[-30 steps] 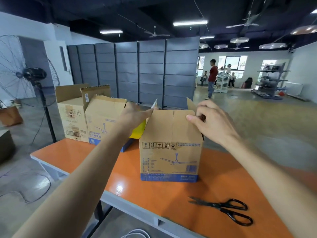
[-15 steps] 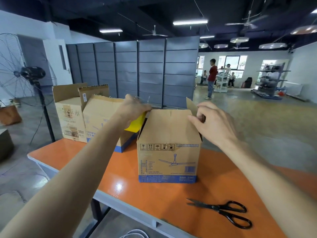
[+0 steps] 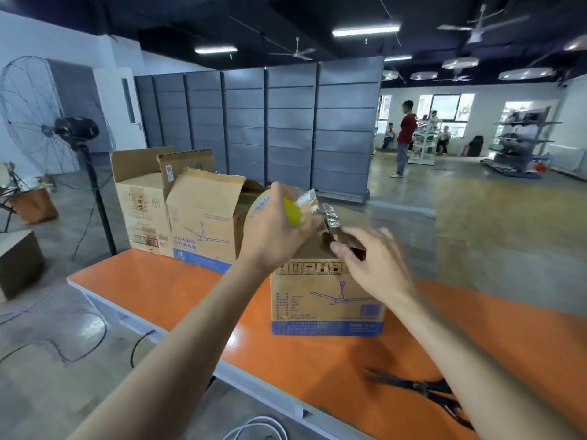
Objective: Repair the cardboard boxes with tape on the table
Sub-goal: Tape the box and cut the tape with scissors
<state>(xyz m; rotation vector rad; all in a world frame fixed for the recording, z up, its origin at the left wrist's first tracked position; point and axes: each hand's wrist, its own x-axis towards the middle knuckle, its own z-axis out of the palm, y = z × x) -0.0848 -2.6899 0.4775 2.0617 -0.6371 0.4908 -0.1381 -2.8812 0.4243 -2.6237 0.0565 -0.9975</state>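
A cardboard box [image 3: 327, 300] with a ceiling-fan print stands on the orange table [image 3: 178, 290] in front of me. My left hand [image 3: 276, 230] grips a yellow-cored roll of clear tape [image 3: 293, 208] above the box's top left. A strip of tape [image 3: 330, 214] stretches from the roll toward the box top. My right hand [image 3: 371, 265], blurred, hovers at the box's top front edge with fingers bent near the strip's end; whether it pinches the tape is unclear. Two more open boxes, one [image 3: 206, 217] with blue print and one [image 3: 139, 201] plain, stand at the table's far left.
Black scissors [image 3: 428, 395] lie on the table near my right forearm. A standing fan [image 3: 73, 131] is on the floor to the left. Grey partition panels [image 3: 286, 128] stand behind the table. A person in red [image 3: 405, 138] stands far back. Cables lie on the floor.
My left hand brought the tape roll up and right over the box, pulling out a strip. My right hand left the box's right flap and moved to the top front edge.
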